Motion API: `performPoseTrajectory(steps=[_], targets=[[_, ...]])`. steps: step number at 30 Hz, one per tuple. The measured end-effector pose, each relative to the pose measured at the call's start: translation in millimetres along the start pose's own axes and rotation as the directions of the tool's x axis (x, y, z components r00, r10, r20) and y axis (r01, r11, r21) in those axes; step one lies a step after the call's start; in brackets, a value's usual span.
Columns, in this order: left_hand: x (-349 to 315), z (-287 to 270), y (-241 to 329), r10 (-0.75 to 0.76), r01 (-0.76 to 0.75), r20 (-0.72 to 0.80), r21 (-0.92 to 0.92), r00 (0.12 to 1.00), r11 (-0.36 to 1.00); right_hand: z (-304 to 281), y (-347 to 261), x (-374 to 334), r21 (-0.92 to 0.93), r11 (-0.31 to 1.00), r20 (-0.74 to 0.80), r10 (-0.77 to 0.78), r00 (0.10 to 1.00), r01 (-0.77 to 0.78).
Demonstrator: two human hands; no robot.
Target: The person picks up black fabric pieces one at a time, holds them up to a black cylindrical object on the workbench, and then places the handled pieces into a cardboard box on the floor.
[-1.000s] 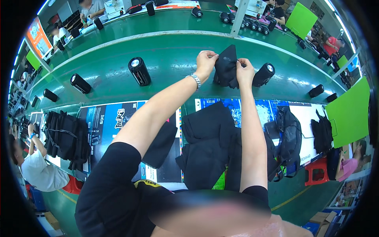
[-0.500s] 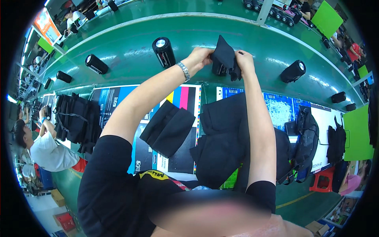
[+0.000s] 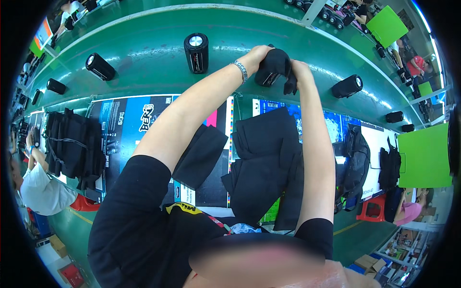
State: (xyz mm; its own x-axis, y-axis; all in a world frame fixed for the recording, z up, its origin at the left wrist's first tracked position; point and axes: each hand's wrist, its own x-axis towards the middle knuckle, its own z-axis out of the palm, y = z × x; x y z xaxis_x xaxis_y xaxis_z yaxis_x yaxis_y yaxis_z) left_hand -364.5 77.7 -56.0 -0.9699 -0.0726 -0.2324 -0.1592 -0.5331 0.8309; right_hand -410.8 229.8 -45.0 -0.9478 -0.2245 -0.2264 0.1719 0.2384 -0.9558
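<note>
One black cylinder (image 3: 267, 78) between two hands, the left hand (image 3: 258, 56) nearer

The cylinder is on the green tabletop (image 3: 153, 77), straight ahead of the person; whether it rests there with its full base or is lifted slightly, I cannot tell. Its long axis looks near to upright. A black cloth pouch (image 3: 277, 60) covers its top end and hangs toward the right, while the lower part of the cylinder is bare, so cloth and cylinder seem to be more or less in one line.

The left hand is grasping the pouch at the upper left, close against the cylinder. The right hand (image 3: 301, 73) is grasping the cloth on the other side, a little farther away, and a loose end droops below it. Most fingertips are hidden, so I cannot say whether they also touch the cylinder.

Farther out, another upright cylinder (image 3: 196, 55) stands to the left, near the left wrist, and a tilted cylinder (image 3: 346, 87) is to the right. Nearer the body, between the forearms, lie folded black cloths (image 3: 264, 137), and to the left of these is a printed sheet (image 3: 125, 161).
</note>
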Motion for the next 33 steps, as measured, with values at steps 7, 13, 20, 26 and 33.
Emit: performPoseTrajectory(steps=[7, 13, 20, 26, 33], targets=[[27, -8, -42, 0.348, -0.141, -0.178, 0.680, 0.920, 0.719, -23, 33, -12, -0.250, 0.967, -0.106, -0.073, 0.992, 0.044], [36, -48, -77, 0.837, -0.347, 0.168, 0.937, 0.520, 0.028, 4, 42, -19, -0.739, 0.671, -0.265, -0.197, 0.944, -0.067], [-1, 29, -25, 0.643, -0.637, -0.157, 0.092, 0.750, 0.766, -21, 60, 5, -0.663, 0.742, -0.240, -0.089, 0.967, -0.096], [-39, 47, 10, 0.369, -0.377, -0.078, -0.218, 0.926, 0.900, -6, 42, -49, 0.259, 0.963, -0.140, -0.039, 0.989, 0.075], [-43, 49, 10, 0.457, -0.468, -0.102, -0.244, 0.884, 0.850, -31, -5, -87, 0.621, 0.732, -0.118, -0.265, 0.957, 0.279]])
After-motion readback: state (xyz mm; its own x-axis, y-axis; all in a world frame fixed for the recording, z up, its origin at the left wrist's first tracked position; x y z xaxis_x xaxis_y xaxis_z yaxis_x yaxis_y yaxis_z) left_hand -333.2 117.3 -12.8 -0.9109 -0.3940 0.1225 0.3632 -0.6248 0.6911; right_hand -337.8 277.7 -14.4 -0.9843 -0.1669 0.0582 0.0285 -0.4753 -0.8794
